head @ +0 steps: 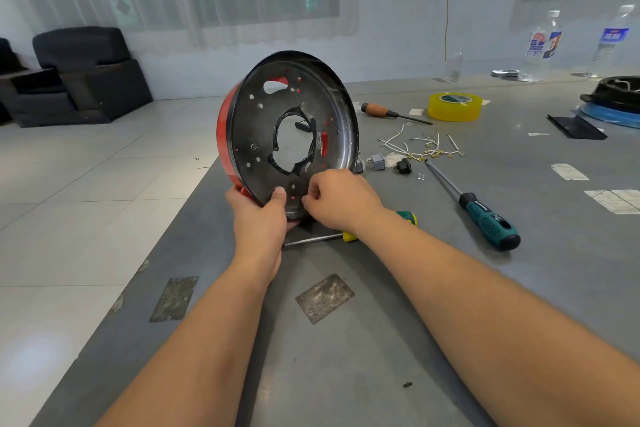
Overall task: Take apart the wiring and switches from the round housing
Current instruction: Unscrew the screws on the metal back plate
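I see the round housing (287,135) standing on edge near the front left corner of the grey table (381,340), its open side turned toward me. Its outer wall is glossy red; the inside is dull, dark, scuffed metal, a shallow dish with a raised rim. A large ragged-edged hole sits at the centre, and small round holes and a few slots are scattered over the face, with red showing through some of them.

My left hand (258,215) holds the housing from below, thumb pressed flat on the inner face and fingers wrapped behind the red wall. My right hand (341,199) has its fingers curled tight at the lower rim, fingertips pinched together against the metal; I cannot tell what, if anything, sits between them.

On the table to the right lie loose white wires (420,146) with small brass terminals, and just beside them a grey switch block (377,161) and a small black part (403,166). A teal-and-black handled screwdriver (485,215) lies near them, a wooden-handled one (391,113) farther back, and a green-and-yellow handled one (349,236) partly under my right wrist. A roll of clear yellow tape (454,107) lies flat. Two clear plastic bottles (542,45) stand at the far edge; I cannot tell how full they are. Worn patches of tape residue (325,298) mark the tabletop near me.
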A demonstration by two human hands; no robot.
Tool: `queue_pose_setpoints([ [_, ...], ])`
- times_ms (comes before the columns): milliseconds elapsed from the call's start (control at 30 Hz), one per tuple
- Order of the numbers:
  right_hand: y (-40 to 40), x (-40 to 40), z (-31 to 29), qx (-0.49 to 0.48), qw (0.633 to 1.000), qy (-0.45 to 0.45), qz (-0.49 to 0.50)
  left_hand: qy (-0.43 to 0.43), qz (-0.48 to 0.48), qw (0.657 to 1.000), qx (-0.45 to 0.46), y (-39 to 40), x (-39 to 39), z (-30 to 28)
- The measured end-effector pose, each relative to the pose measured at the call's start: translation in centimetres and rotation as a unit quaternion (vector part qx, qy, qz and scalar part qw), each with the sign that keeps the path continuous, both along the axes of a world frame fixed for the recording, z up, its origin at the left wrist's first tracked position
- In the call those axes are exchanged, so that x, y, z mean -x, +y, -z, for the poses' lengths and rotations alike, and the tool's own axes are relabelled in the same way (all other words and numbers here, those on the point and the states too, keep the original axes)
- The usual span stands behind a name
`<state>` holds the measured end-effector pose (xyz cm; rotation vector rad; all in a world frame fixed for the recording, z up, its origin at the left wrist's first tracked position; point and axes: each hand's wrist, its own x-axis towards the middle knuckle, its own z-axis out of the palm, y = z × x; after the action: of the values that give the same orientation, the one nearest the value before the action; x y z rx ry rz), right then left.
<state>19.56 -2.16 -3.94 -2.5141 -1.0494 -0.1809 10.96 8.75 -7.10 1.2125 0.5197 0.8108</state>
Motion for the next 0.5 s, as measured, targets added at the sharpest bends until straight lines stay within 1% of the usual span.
queue_pose_setpoints([
  [100, 0.02, 0.24, -0.05, 0.003, 1.000, -0.016, -0.019, -0.002, -0.002, 1.000, 0.000, -0.06, -0.02, 0.01],
  [300, 0.20, 0.72, -0.24, 0.020, 0.997, -0.065, -0.027, -0.005, -0.005, 1.000, 0.007, -0.09, 0.04, 0.01],
  [500, 0.26, 0.81, -0.65, 0.028, 0.999, -0.035, -0.014, 0.005, -0.008, 1.000, -0.015, -0.11, -0.04, 0.15],
])
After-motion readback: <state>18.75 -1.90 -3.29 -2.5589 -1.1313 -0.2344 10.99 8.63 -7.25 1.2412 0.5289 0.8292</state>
